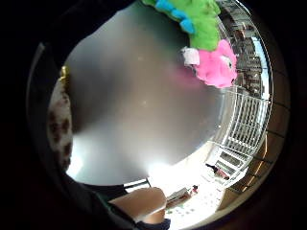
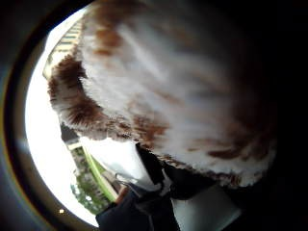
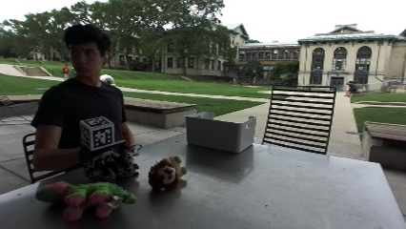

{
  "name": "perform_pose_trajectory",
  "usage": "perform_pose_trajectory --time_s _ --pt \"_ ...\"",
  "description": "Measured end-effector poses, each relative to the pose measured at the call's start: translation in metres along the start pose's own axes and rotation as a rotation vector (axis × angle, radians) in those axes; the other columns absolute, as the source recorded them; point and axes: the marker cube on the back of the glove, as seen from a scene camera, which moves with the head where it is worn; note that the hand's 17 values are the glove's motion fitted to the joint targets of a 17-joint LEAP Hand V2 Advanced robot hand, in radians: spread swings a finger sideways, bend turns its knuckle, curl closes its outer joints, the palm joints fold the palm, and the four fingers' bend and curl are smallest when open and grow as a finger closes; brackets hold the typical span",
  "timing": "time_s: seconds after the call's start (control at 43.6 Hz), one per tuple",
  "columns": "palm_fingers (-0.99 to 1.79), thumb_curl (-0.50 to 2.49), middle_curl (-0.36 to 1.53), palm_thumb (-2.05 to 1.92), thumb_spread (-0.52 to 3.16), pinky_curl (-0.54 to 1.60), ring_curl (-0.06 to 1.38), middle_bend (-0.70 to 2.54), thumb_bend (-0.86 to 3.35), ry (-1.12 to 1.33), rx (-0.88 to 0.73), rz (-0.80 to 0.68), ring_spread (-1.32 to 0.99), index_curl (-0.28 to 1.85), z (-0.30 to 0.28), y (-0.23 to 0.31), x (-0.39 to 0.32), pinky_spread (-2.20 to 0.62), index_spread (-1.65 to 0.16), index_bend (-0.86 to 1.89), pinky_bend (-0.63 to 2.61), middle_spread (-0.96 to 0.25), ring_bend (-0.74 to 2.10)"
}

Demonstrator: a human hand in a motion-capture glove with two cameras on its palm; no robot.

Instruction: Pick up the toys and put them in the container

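Three soft toys are in sight, and as far as the outside view shows none of them is in the container (image 3: 220, 132) yet; its inside is hidden from here, so that is a judgement. The grey container stands on the table (image 3: 285, 191) toward the far edge, just in front of a slatted chair (image 3: 299, 118), well apart from the toys.

The gloved right hand (image 3: 107, 160) is at the near side of the table, closed round a spotted white-and-brown plush toy (image 3: 115, 168). In the thumb-side palm view that fur (image 2: 163, 91) fills most of the picture, which fits a toy held against the palm, and its edge also shows in the little-finger-side view (image 1: 60, 122).

Just beside the hand sits a brown lion toy (image 3: 166, 173), upright on the tabletop and apart from the glove. Nearer the table's front edge lies a green and pink plush toy (image 3: 86, 195), also seen in the little-finger-side view (image 1: 206, 38), resting on its side.

So the work looks barely begun: the first toy is gripped but still needs carrying across to the container, and the lion and the green and pink one remain untouched.
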Motion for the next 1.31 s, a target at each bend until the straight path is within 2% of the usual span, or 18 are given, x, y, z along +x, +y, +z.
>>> perform_pose_trajectory --time_s 0.092,0.184,0.413,0.436,0.459,0.574,0.597,0.643,0.735,0.872,1.01,1.033,1.125,1.308 --pt "0.41 0.27 0.38 0.36 1.34 0.34 0.24 0.23 0.18 -0.035 -0.006 0.018 -0.28 0.46 0.008 -0.001 0.004 -0.03 -0.29 0.34 0.59 -0.10 0.28" --pt "0.64 0.32 0.39 0.51 1.39 0.36 0.27 0.23 0.27 -0.060 0.000 0.029 -0.28 0.47 0.012 0.001 0.004 -0.06 -0.28 0.33 0.69 -0.10 0.36" --pt "1.03 0.42 0.41 0.78 1.43 0.35 0.31 0.21 0.42 -0.083 0.033 -0.007 -0.31 0.60 0.007 0.009 -0.005 -0.23 -0.20 0.67 0.65 -0.12 0.46" --pt "0.97 0.42 0.40 0.78 1.44 0.35 0.30 0.18 0.42 -0.079 0.046 -0.008 -0.31 0.59 0.006 0.010 -0.006 -0.23 -0.20 0.65 0.66 -0.12 0.44" --pt "1.08 0.44 0.42 0.83 1.43 0.35 0.33 0.23 0.44 -0.072 0.058 -0.006 -0.32 0.63 0.005 0.010 -0.007 -0.25 -0.19 0.70 0.63 -0.12 0.48" --pt "1.21 0.50 0.47 0.92 1.38 0.35 0.36 0.35 0.48 -0.024 0.097 -0.004 -0.33 0.67 -0.001 0.012 -0.010 -0.32 -0.15 0.72 0.60 -0.13 0.57" --pt "1.15 0.50 0.46 0.92 1.39 0.35 0.36 0.32 0.49 -0.014 0.105 -0.003 -0.33 0.69 -0.002 0.012 -0.011 -0.32 -0.14 0.75 0.61 -0.13 0.57" --pt "1.27 0.54 0.50 0.97 1.36 0.35 0.38 0.45 0.50 0.013 0.130 0.002 -0.34 0.69 -0.005 0.011 -0.011 -0.36 -0.14 0.70 0.58 -0.14 0.64" --pt "1.34 0.59 0.54 1.04 1.37 0.34 0.41 0.60 0.56 0.039 0.165 0.018 -0.34 0.71 -0.012 0.005 -0.010 -0.40 -0.14 0.64 0.57 -0.15 0.76" --pt "1.33 0.66 0.56 1.09 1.37 0.36 0.44 0.74 0.61 0.014 0.140 0.015 -0.35 0.73 -0.026 -0.001 -0.012 -0.45 -0.15 0.54 0.64 -0.18 0.87" --pt "1.22 0.69 0.57 0.96 1.20 0.38 0.47 0.81 0.48 -0.001 0.168 0.006 -0.33 0.72 -0.054 -0.006 -0.026 -0.47 -0.17 0.28 0.70 -0.17 1.03" --pt "1.25 0.71 0.57 1.01 1.20 0.38 0.46 0.81 0.52 -0.005 0.181 0.003 -0.33 0.75 -0.061 -0.006 -0.031 -0.47 -0.18 0.32 0.71 -0.15 1.00" --pt "1.10 0.69 0.57 0.76 1.08 0.39 0.48 0.81 0.32 -0.018 0.228 -0.016 -0.36 0.72 -0.094 -0.010 -0.051 -0.46 -0.20 0.10 0.76 -0.22 1.10" --pt "0.98 0.73 0.55 0.68 0.95 0.42 0.49 0.73 0.21 -0.018 0.292 -0.087 -0.39 0.69 -0.159 -0.033 -0.092 -0.46 -0.25 0.07 0.88 -0.32 1.13"
